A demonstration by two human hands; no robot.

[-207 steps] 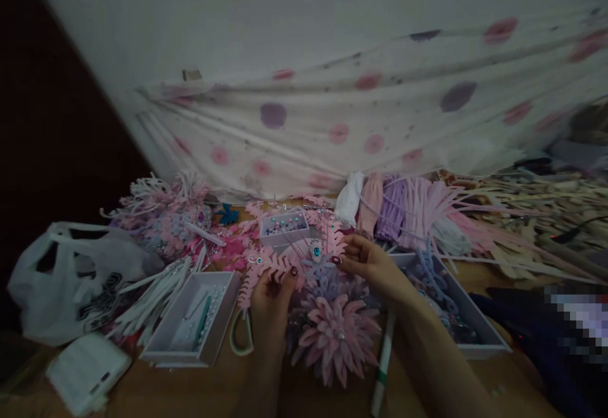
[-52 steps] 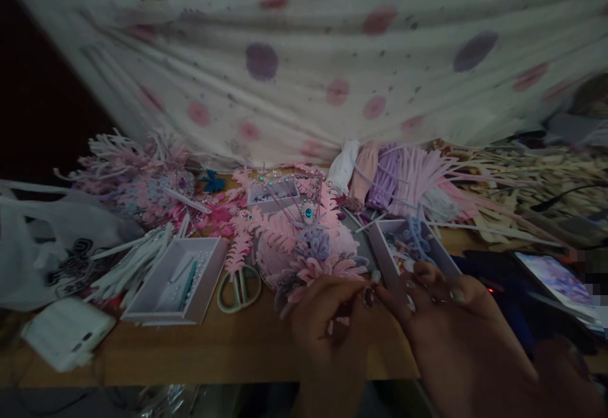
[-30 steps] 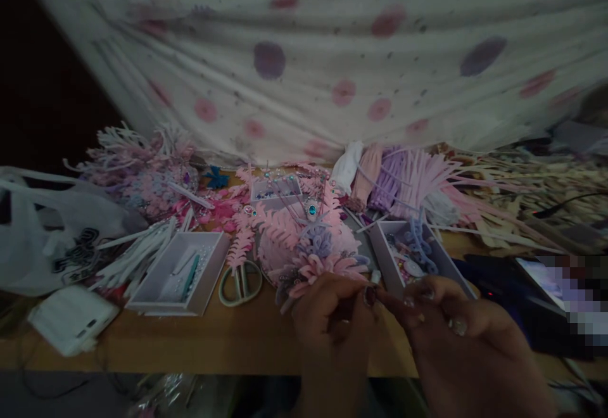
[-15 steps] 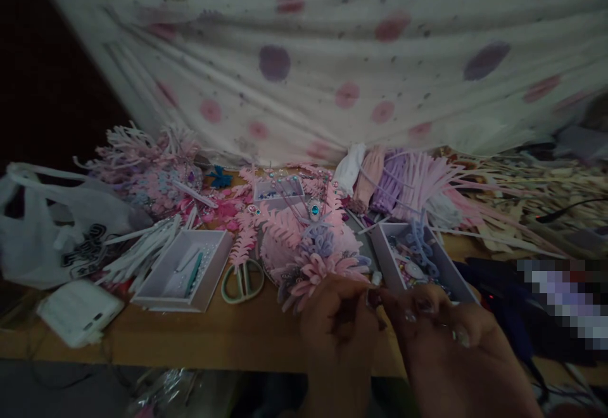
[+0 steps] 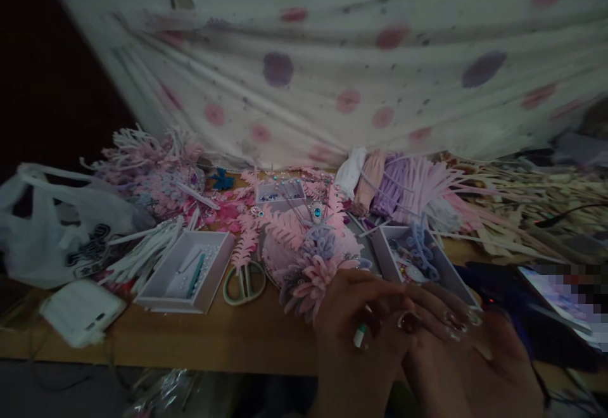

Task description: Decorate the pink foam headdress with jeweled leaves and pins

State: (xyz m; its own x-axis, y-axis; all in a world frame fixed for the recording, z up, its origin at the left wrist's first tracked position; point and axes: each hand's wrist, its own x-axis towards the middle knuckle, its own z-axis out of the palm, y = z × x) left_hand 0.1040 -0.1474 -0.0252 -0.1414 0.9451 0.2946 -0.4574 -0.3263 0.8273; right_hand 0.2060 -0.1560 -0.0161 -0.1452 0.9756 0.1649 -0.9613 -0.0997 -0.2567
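Note:
In front of the headpiece-like pink arrangement [image 5: 313, 278], which has fluffy petals and a blue gem, my two hands meet. Curled fingers of my left hand [image 5: 354, 316] close around a small white piece with a green band [image 5: 360, 335], whose kind I cannot make out. My right hand [image 5: 460, 348] touches the left one, its fingers bent inward with shiny nails showing. Whatever lies between the right fingers is hidden. Behind the left hand, pink petals of the arrangement remain visible.
Scissors [image 5: 244, 284] and a white box [image 5: 190, 272] of pearl beads lie left of the hands. Another box [image 5: 453, 272] stands right, beside a phone [image 5: 551, 291]. Pipe cleaner bundles [image 5: 392, 183] lie behind. A plastic bag [image 5: 52, 228] and white device [image 5: 82, 313] sit far left.
My hands have shifted slightly right and moved from a fingertip pinch to overlapping fingers. The small white-and-green piece now shows in the left hand. The view has moved slightly.

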